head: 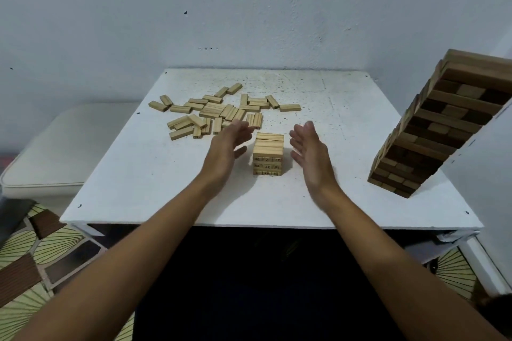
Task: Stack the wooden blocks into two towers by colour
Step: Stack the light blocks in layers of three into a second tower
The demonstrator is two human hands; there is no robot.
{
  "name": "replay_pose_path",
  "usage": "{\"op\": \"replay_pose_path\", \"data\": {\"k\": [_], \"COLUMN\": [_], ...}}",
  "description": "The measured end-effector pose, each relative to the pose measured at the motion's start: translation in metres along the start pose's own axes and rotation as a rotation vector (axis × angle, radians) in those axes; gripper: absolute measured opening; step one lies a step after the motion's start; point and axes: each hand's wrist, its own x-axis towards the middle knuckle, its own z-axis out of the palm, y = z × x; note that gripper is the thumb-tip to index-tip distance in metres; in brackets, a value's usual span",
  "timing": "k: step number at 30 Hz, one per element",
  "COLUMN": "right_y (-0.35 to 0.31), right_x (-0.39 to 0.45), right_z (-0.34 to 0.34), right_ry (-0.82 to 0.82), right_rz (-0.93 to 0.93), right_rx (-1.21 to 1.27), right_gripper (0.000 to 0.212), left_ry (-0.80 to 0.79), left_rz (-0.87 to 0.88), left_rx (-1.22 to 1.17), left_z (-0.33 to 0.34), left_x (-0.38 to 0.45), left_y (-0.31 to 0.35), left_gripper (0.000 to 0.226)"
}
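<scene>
Tabletop point(346, 124): white, speckled, fills mid-frame, everything for the task sits on it.

Dark tower point(440, 124), right edge of frame: tall, mixed brown blocks, looks finished or near it. The wide lens makes it seem to lean; can't tell if the lean is real. Keep your right forearm off it, it's the biggest knock-over risk.

Loose pale blocks point(219, 112), upper left of centre: scattered heap, some overlapping, a few on edge. That's your stock, and plenty is left, so the pale tower is early on.

Pale tower point(268, 153), centre frame: short, several layers, numbers printed on the block ends facing you. Top layer looks flush; a finer check isn't possible from here.

Left hand point(228, 147), just left of the pale tower: fingers straight, palm turned in, nothing in its grip, not touching the stack. The fingertips overlap the near edge of the heap in the picture; can't tell if they touch it.

Right hand point(310, 155), just right of the tower: same pose, flat and empty, with a gap to the stack.

Step in hand, by my read: squaring up the pale tower between flat palms. To do it well:
- bring both palms in together with even pressure, so neither side shoves it
- keep palms vertical and contact the full height, not just the top layer
- light press only; loose layers will slide
- then square the other two faces
- then take the next blocks from the near edge of the heap and lay them crosswise to the top layer
</scene>
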Motion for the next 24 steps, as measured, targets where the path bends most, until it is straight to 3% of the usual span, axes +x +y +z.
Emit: {"op": "replay_pose_path", "data": {"k": [4,7,12,17,18,22,24], "right_y": [0.009,0.01,0.01,0.011,0.011,0.009,0.009], "right_x": [-0.01,-0.01,-0.014,-0.015,-0.016,-0.018,-0.018], "right_z": [0.019,0.03,0.038,0.037,0.038,0.043,0.044], "right_ry": [-0.003,0.001,0.035,0.037,0.041,0.037,0.038], "right_rz": [0.089,0.101,0.091,0.046,0.047,0.088,0.096], "right_rx": [0.237,0.31,0.275,0.214,0.214,0.245,0.259], "right_gripper": [0.088,0.107,0.098,0.054,0.054,0.093,0.096], "left_ry": [0.07,0.067,0.072,0.063,0.058,0.041,0.031], "left_rz": [-0.096,-0.103,-0.11,-0.135,-0.138,-0.144,-0.132], "left_rx": [-0.257,-0.309,-0.339,-0.312,-0.299,-0.278,-0.234], "left_z": [0.028,0.04,0.044,0.045,0.045,0.046,0.046], "left_x": [-0.014,-0.02,-0.021,-0.024,-0.024,-0.028,-0.028], "left_y": [-0.003,-0.004,-0.01,-0.011,-0.012,-0.006,-0.005], "left_gripper": [0.061,0.066,0.072,0.116,0.118,0.104,0.102]}}
